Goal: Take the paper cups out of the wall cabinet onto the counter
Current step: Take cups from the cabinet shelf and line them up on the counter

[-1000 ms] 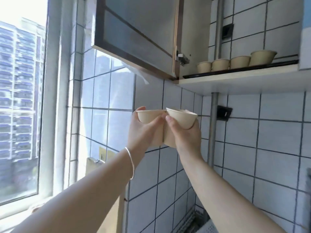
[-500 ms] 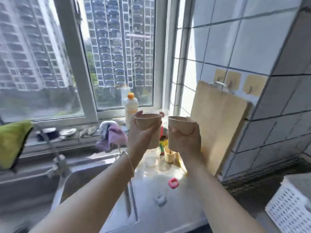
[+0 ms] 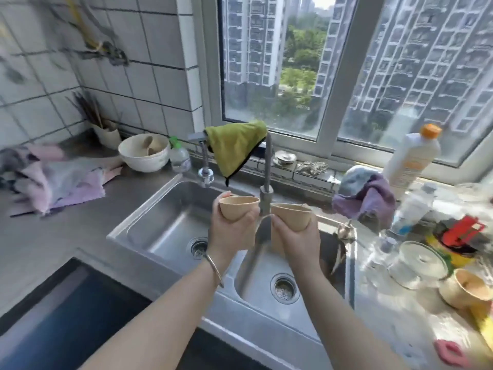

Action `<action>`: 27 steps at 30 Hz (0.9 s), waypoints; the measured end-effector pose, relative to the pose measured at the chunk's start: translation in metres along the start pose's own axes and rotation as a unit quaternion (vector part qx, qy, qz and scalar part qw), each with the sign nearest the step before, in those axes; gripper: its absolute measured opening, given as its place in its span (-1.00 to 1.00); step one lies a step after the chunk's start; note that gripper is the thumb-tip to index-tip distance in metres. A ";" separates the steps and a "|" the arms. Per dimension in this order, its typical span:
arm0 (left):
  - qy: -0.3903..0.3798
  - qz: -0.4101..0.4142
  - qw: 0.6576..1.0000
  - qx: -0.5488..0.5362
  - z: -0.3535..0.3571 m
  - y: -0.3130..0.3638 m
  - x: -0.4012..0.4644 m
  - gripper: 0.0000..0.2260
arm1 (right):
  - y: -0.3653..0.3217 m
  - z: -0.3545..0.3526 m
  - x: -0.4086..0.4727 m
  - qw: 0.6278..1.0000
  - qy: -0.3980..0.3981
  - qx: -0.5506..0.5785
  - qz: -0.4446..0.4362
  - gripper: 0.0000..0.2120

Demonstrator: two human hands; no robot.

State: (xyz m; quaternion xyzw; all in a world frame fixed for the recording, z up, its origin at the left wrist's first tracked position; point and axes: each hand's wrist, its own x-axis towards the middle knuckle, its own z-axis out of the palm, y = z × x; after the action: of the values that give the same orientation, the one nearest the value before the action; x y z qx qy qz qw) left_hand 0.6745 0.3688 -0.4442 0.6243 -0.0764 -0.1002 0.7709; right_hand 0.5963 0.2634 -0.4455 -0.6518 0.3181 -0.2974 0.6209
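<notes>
My left hand (image 3: 231, 233) grips a beige paper cup (image 3: 237, 208) upright, held above the left basin of the steel sink (image 3: 160, 222). My right hand (image 3: 298, 243) holds a second beige paper cup (image 3: 292, 216), tilted a little, above the right basin. The two cups are side by side with the faucet post (image 3: 265, 198) between them. Another beige cup (image 3: 465, 288) stands on the counter at the far right. The wall cabinet is out of view.
A green cloth (image 3: 234, 146) hangs over the faucet. Left counter (image 3: 32, 249) holds pink cloths (image 3: 61, 177) and a white bowl (image 3: 144, 154). The right counter is crowded: a white bottle (image 3: 410, 161), a clear bottle (image 3: 412, 206), a glass lid (image 3: 418, 261), a purple rag (image 3: 365, 194).
My view has swung left from the cabinet and tiled wall to the sink. Both hands have carried the cups down and left, now over the sink basins.
</notes>
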 end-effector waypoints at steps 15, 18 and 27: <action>0.378 0.016 0.925 -0.003 -0.314 0.026 -0.005 -0.46 | 0.019 0.301 -0.115 0.940 -0.335 -0.058 0.007 -0.61; 0.394 0.031 0.919 0.012 -0.379 0.039 -0.009 -0.46 | 0.023 0.359 -0.152 0.930 -0.361 -0.066 0.029 -0.63; 0.453 0.011 0.889 0.065 -0.537 0.063 -0.009 -0.47 | 0.020 0.501 -0.237 0.905 -0.414 -0.075 0.054 -0.59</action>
State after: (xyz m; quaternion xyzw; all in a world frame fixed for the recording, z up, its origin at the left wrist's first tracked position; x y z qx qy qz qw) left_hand 0.7999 0.8927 -0.4951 0.6493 0.2681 0.2073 0.6808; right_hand 0.8402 0.7599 -0.4901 -0.7425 0.0881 0.0580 0.6615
